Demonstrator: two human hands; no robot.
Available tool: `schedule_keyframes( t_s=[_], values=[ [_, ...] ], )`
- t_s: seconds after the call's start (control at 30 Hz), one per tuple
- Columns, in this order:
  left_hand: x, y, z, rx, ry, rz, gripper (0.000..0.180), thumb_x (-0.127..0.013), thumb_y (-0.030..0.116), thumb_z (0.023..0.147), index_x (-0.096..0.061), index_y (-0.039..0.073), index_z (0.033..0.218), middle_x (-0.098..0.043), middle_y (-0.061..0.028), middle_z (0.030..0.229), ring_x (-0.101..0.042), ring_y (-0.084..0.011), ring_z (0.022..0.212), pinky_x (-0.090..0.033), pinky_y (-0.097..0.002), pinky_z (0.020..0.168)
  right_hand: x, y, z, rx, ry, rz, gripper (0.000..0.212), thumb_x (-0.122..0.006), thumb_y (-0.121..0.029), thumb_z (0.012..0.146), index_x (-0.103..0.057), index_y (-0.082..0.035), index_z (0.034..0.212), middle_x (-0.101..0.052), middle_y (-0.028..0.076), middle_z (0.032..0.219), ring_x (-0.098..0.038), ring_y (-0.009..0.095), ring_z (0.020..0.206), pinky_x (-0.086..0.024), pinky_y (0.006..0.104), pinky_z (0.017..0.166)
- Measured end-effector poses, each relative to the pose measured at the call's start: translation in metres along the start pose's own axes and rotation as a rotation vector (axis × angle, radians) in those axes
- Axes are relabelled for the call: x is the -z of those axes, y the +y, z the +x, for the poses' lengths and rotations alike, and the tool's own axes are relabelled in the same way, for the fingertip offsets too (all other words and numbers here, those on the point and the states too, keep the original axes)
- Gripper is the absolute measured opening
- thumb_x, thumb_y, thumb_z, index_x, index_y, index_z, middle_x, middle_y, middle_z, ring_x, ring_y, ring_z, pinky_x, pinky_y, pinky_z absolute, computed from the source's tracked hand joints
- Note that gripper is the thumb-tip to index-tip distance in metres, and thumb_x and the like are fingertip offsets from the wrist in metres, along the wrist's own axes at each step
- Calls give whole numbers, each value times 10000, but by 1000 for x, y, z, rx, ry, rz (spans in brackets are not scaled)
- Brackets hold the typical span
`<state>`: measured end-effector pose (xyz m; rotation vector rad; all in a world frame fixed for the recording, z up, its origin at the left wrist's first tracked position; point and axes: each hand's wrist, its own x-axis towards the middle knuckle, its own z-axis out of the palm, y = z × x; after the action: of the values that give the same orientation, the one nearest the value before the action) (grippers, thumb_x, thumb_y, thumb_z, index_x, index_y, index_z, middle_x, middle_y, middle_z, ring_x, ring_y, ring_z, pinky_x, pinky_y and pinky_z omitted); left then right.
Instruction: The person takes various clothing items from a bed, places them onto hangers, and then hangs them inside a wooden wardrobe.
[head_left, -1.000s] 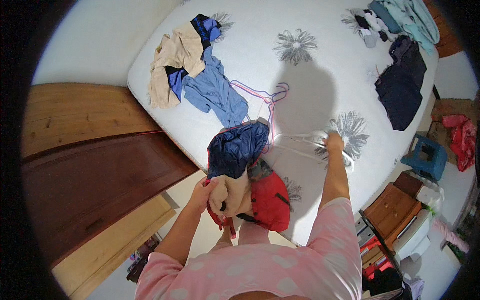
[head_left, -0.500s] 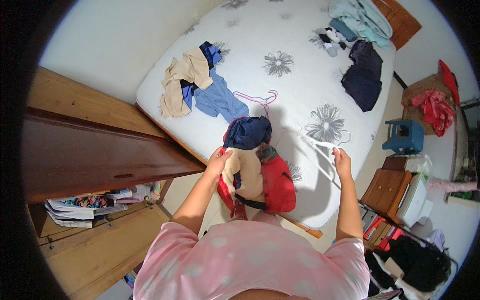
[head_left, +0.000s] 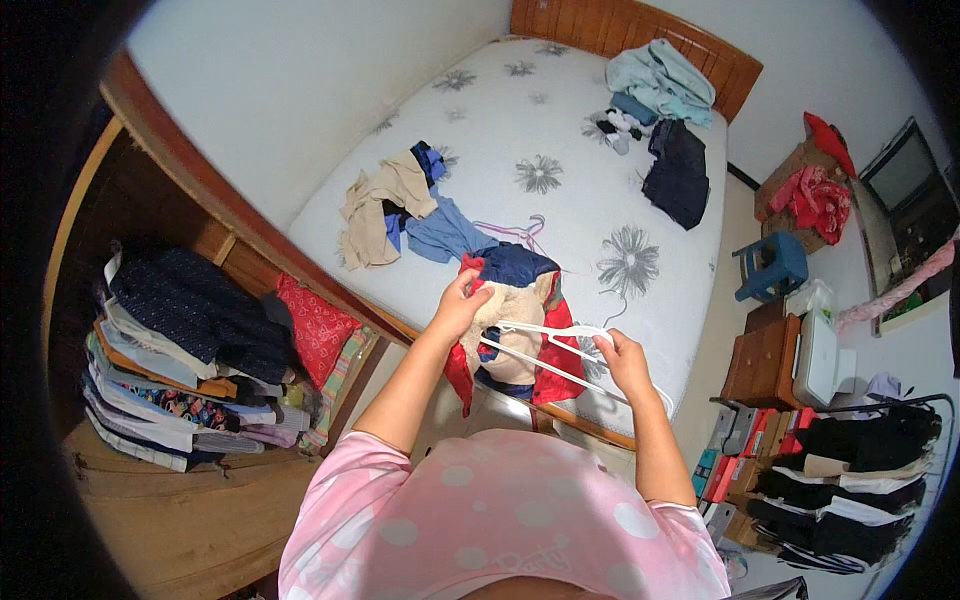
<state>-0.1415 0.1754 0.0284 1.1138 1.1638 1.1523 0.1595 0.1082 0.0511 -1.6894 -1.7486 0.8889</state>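
Holding something in each hand, the person in the head view works at the near edge of the bed. The left hand is closed on a red edge of the jacket, thumb over its cream lining; the right hand is wrapped around the white hanger, apparently near its neck. The jacket lies partly on the bed's edge, lining upward, red cloth drooping over the side, just beside the blue shirt. It looks thick, soft and limp, probably with some weight, so a firm pinch at the collar or a shoulder should serve better than one on a loose sleeve; the fleecy lining likely gives good friction, the smooth dark blue part less. The hanger seems light, stiff and slick, likely plastic, best held near the neck. Its arms point left across the lining; whether they touch it cannot be told. Both forearms slant inward, the left one leaning more, the right one steeper, so the hands face each other across the jacket.
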Motion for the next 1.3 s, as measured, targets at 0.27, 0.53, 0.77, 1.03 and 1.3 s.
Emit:
schedule_keyframes(
  t_s=[0.27, 0.53, 0.77, 1.03, 1.3],
  values=[
    [24, 69, -60, -137, 29, 304, 260, -592, 84, 796, -532, 10, 1039, -551, 11, 840, -483, -56, 763, -413, -213, 669, -12, -57, -22, -41, 194, -195, 342, -513, -371, 850, -543, -37, 785, -556, 190, 642, -551, 379, 636, -404, 449, 570],
    [16, 97, -94, -703, -61, 950, 411, -567, 2, 693, -583, 80, 1097, -589, -104, 1095, -580, -270, 919, -468, -345, 802, -44, -95, -24, 69, 217, 142, 303, -505, -299, 874, -530, -17, 763, -530, 127, 581, -497, 238, 526, -383, 358, 514],
    [-3, 81, -126, -796, -181, 1012, 508, -482, -62, 685, -541, 94, 1165, -482, -78, 1254, -497, -279, 933, -427, -359, 839, -57, -98, -18, 149, 97, 423, 259, -515, -266, 879, -570, -20, 820, -472, 16, 582, -420, 89, 552, -365, 269, 515],
    [3, 101, -109, -749, 53, 737, 317, -450, -60, 718, -613, 17, 978, -602, -105, 1074, -546, -284, 938, -427, -342, 825, -74, -101, -9, 243, 59, 305, 246, -521, -253, 879, -570, -38, 770, -413, -29, 552, -353, 53, 515, -292, 228, 461],
    [-1, 110, -123, -1003, -46, 807, 277, -503, -25, 710, -644, 51, 936, -639, -71, 979, -549, -253, 794, -444, -334, 740, -69, -88, 10, 2, -4, 550, 256, -506, -261, 885, -536, -63, 726, -391, -47, 532, -316, 45, 456, -240, 224, 408]
  ],
)
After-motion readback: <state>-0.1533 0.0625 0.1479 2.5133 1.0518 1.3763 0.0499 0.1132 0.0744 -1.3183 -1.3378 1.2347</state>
